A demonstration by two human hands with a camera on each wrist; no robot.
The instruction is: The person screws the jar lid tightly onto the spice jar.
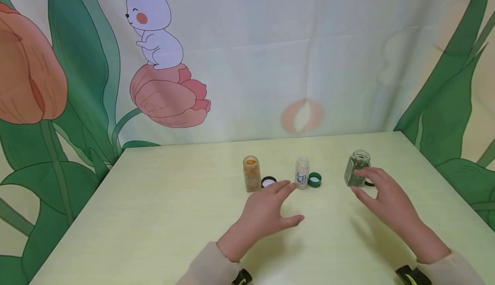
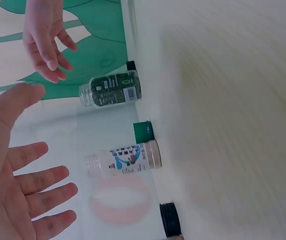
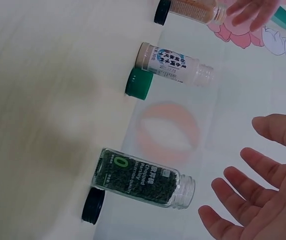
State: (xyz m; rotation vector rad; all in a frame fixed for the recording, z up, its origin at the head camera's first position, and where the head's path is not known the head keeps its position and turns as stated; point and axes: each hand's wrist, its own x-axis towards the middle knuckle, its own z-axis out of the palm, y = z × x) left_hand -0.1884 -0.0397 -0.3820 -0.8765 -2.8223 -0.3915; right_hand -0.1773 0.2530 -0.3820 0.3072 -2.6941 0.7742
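My right hand [image 1: 390,203], fingers spread, is nearest an uncapped glass jar of chopped parsley [image 3: 138,177]; the right wrist view shows a gap between them. A black cap [image 3: 93,205] lies beside that jar. My left hand [image 1: 264,209] hovers over the table with fingers apart and nothing in them. Beyond it stands a small clear bottle with a white and blue label [image 1: 302,173], uncapped, next to a green cap [image 1: 315,179]. Left of these is an open jar of orange-brown powder [image 1: 252,175], with another black cap [image 1: 268,181] at its side.
All three containers stand upright in a row toward the back of the pale table [image 1: 154,207]. A curtain [image 1: 247,61] printed with a rabbit, tulips and leaves hangs right behind the table's back edge.
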